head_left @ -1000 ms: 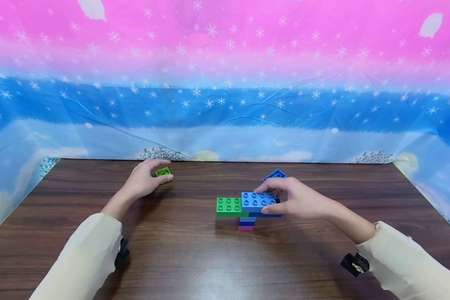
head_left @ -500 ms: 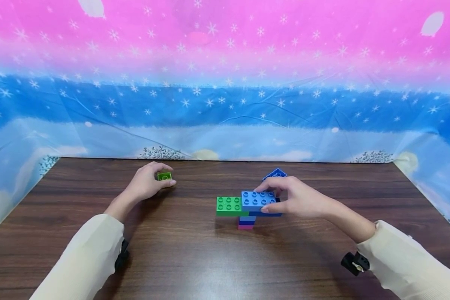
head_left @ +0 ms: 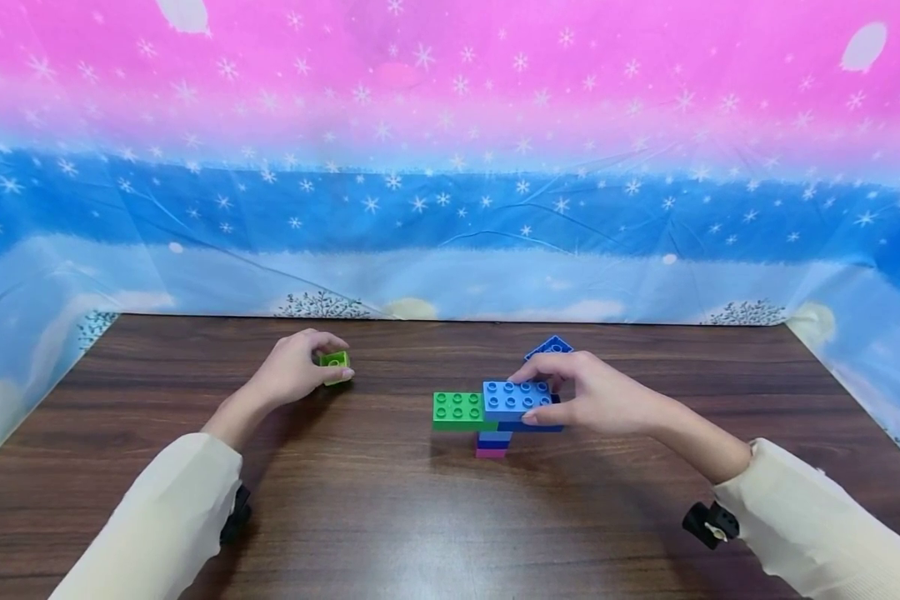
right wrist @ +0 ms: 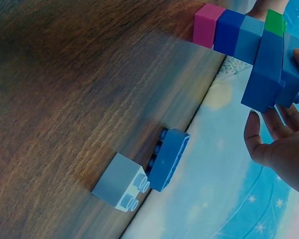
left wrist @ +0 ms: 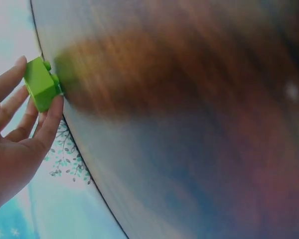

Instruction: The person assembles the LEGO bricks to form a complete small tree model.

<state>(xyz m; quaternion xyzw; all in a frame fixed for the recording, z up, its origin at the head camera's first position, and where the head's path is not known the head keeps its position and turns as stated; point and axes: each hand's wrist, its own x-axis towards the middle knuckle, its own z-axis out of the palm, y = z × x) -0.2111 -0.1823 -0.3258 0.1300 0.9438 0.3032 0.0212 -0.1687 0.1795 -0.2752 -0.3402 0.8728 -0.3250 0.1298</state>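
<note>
And there was my left hand [head_left: 291, 372], pinching the lime-green brick [head_left: 335, 360] left of centre, toward the surface's [head_left: 375, 517] far edge! Across the way, my right hand [head_left: 603, 396] gripped the light-blue brick [head_left: 502, 404] atop the stack [head_left: 492, 444], a loose blue brick [head_left: 549, 347] nearer that same edge.

Pinching a lime-green brick [head_left: 337, 359] with the left grip [head_left: 294, 368] over the brown surface [head_left: 375, 508]. Holding a light-blue brick [head_left: 506, 405] with the right grip [head_left: 596, 396] atop a pink-footed stack [head_left: 493, 445], near a dark-blue brick [head_left: 549, 344] farther back.
</note>
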